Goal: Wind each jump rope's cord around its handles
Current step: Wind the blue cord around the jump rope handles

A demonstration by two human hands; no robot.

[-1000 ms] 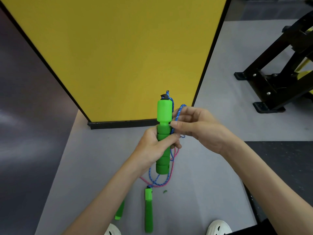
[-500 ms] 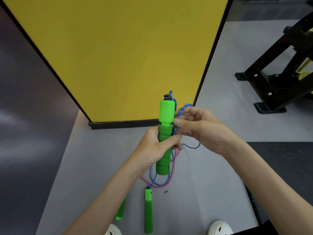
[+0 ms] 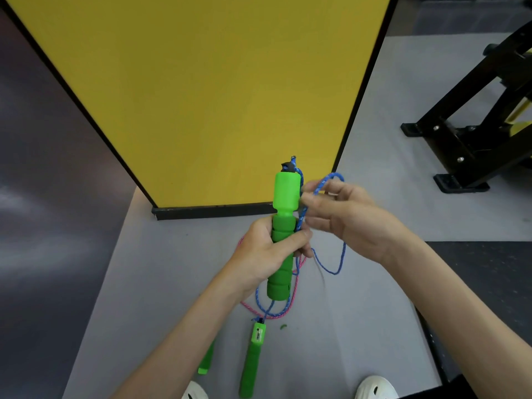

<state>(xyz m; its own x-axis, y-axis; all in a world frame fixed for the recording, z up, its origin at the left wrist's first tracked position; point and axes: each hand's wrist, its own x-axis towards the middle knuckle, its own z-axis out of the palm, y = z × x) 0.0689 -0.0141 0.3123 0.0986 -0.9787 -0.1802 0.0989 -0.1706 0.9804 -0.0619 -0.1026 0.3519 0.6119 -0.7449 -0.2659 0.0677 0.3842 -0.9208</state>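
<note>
Our left hand [image 3: 266,254] grips the green handle [image 3: 283,234] upright at mid-length, fingers wrapped round it. Right hand [image 3: 342,217] pinches the blue cord [image 3: 325,182] just beside the handle's top (loop sticking up, slack hanging below). Second handle [image 3: 253,361] lies on the floor [image 3: 144,283].

Left hand [image 3: 267,251] gripping green handle [image 3: 283,234], right hand [image 3: 342,220] pinching blue cord [image 3: 322,185]

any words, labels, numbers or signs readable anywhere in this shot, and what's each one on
No text here can be read.
Pale panel on the fully visible green handle on the floor: dark marks, too small and blurred to read.
The held green handle, blue cord, yellow panel and black rack: no writing shows.
</note>
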